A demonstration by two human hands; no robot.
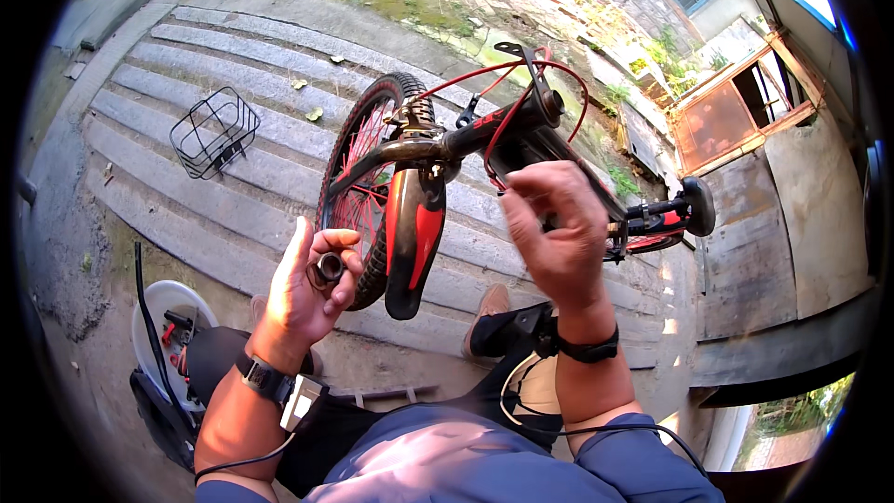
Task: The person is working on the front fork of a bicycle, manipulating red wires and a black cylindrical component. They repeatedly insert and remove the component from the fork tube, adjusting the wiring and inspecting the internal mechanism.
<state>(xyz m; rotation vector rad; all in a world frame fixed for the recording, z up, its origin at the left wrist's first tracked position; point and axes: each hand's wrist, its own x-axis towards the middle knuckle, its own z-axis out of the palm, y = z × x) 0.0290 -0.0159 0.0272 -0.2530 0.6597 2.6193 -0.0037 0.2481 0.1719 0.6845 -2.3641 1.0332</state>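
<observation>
A small red and black bicycle [438, 144] lies tilted in front of me, front wheel [358, 191] and red-black mudguard [414, 242] toward me. My left hand [312, 284] holds a small dark ring-shaped part [328, 268] between thumb and fingers, just left of the tyre. My right hand [554, 228] is raised with fingers curled against the black frame tube [535, 144] below the handlebar stem, beside the red cables [503, 126]. Both wrists wear black bands. A pedal crank [684, 210] sticks out to the right.
A black wire basket [214, 130] lies on the stone steps at the left. A white bucket with tools [168, 335] stands near my left knee. Walls, a doorway and weeds are at the right; my shoe [489, 303] rests on the lowest step.
</observation>
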